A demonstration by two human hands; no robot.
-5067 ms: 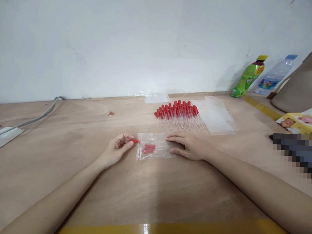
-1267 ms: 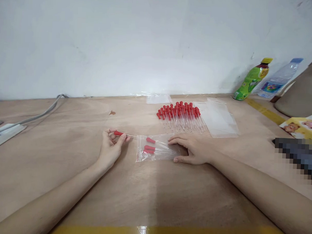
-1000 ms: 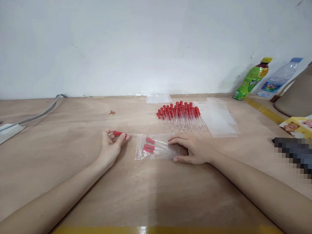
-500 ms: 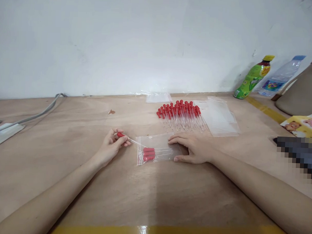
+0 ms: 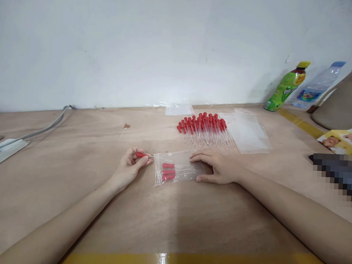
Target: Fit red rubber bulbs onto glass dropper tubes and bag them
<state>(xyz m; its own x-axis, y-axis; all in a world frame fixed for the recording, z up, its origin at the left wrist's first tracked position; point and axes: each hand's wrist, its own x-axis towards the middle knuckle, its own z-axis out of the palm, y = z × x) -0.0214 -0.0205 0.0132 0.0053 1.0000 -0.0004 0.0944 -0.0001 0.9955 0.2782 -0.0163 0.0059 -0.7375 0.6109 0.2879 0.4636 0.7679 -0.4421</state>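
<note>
Between the fingers of my left hand (image 5: pixel 130 167) is a glass dropper (image 5: pixel 142 155) with a red rubber bulb. Its thin tube points right, into the open left end of a clear zip bag (image 5: pixel 180 157) lying flat on the table. Inside the bag rest 3 droppers (image 5: pixel 168 171), their red bulbs to the left and tubes to the right. My right hand (image 5: pixel 216 169) lies on the bag's right end, fingers spread and holding it down. Just beyond the bag, a row of several red-bulbed droppers (image 5: pixel 205 123) lies with the tubes toward me.
Flat clear bags (image 5: pixel 250 131) lie right of the dropper row. At the back right stand a green bottle (image 5: pixel 285 88) and a clear bottle (image 5: pixel 315 87), near a beige bag (image 5: pixel 340 100). A pixelated dark object (image 5: pixel 334 174) is at right, a grey cable (image 5: pixel 52 124) at left.
My left hand has moved slightly right, pushing the dropper's tube further into the bag. The top dropper in the bag has shifted up a little, apart from the others. My right hand stays put.
</note>
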